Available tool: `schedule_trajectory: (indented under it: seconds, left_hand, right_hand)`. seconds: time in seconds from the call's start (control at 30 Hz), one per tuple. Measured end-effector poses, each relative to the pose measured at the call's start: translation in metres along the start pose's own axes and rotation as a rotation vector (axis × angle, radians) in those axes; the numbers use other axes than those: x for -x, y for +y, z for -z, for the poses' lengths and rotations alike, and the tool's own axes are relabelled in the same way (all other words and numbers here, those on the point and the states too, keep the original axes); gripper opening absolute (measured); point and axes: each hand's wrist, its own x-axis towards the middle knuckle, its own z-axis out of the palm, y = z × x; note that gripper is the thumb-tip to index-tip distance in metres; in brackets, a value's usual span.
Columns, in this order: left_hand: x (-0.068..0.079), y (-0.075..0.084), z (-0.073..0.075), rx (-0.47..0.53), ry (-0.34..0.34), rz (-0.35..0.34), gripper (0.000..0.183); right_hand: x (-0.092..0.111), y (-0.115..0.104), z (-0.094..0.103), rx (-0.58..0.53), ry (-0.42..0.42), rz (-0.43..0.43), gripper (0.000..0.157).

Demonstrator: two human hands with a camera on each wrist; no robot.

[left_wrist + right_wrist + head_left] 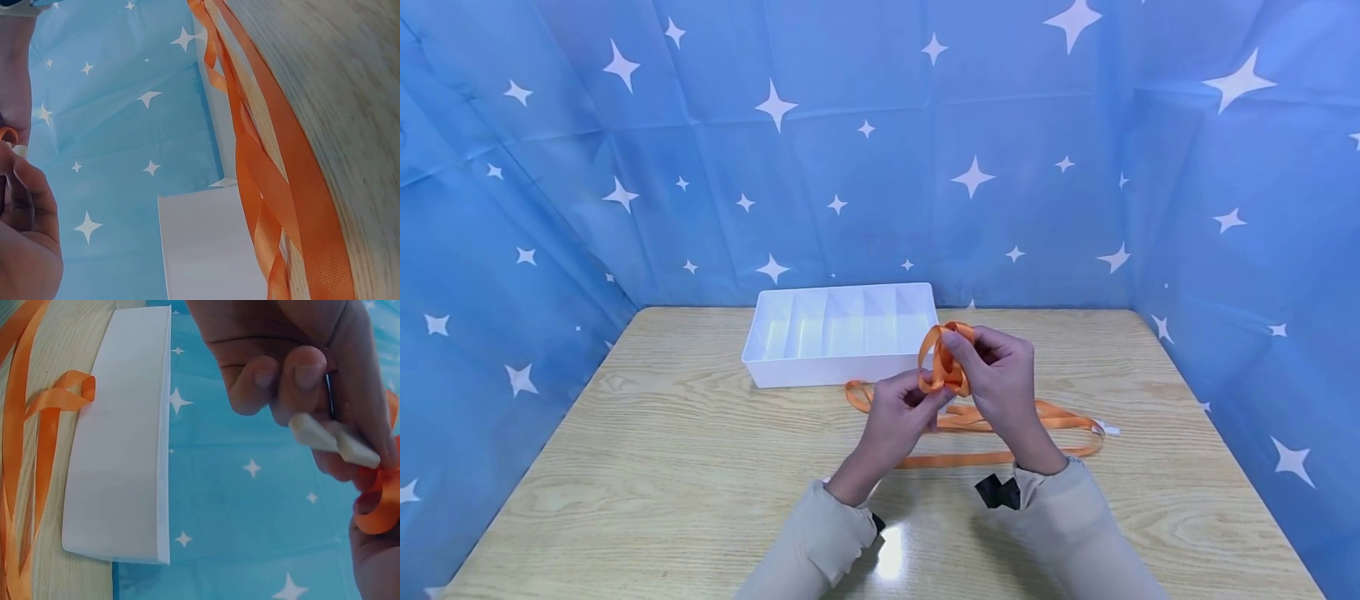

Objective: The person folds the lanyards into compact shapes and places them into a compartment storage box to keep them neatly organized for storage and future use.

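Both hands hold a small coil of orange lanyard ribbon (947,367) above the table. My left hand (901,412) pinches the lower left of the coil between thumb and fingers. From the right, my right hand (1002,375) grips the coil's side, thumb across its front. In the right wrist view a white plastic piece (334,440), its kind unclear, sticks out below the left fingers beside the coil. More orange ribbons (992,459) lie in long loops on the table beneath the hands, with a small white end piece (1107,429) at the right.
A white tray with several compartments (831,371) stands just behind and left of the hands. One ribbon loop (854,397) lies by its front wall. Blue star-patterned cloth (865,167) surrounds the wooden table (662,467) at the back and sides.
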Motion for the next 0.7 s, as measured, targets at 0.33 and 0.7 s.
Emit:
schedule_trajectory:
  seconds: [0.33,0.7]
  left_hand:
    - [0.0,0.0,0.003,0.036,-0.007,0.08,0.012]
    - [0.001,-0.003,0.011,0.019,-0.047,0.137,0.046]
  right_hand:
    - [-0.004,0.003,0.006,0.037,-0.024,-0.021,0.013]
    - [-0.001,0.003,0.006,0.017,-0.049,-0.063,0.012]
